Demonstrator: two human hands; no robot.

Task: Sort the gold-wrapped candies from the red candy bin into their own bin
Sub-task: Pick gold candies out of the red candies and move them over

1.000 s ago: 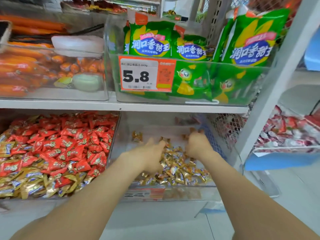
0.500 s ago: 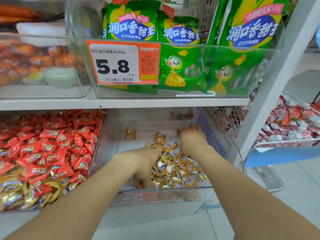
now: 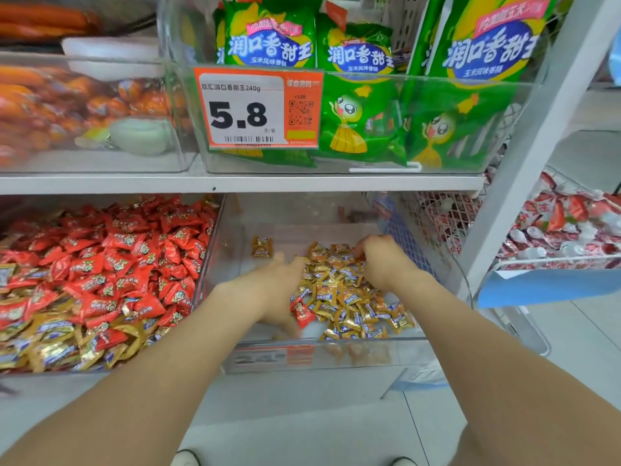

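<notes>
Scanning left: red candy bin [image 3: 67,371] has loads of gold-wrapped candies [image 3: 50,348] up front. In the gold bin [image 3: 302,230], left hand [image 3: 275,290] is buried, stray red candy [image 3: 302,312] just surfaced beside it (needs returning), right hand [image 3: 386,260] buried too, grips unclear.

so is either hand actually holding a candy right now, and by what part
Cannot tell: the left hand and right hand both rest among the gold-wrapped candies, any grip hidden.

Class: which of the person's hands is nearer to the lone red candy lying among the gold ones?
Left. The left hand lies right beside the red candy, on its left; the right hand sits farther back, to its right.
</notes>
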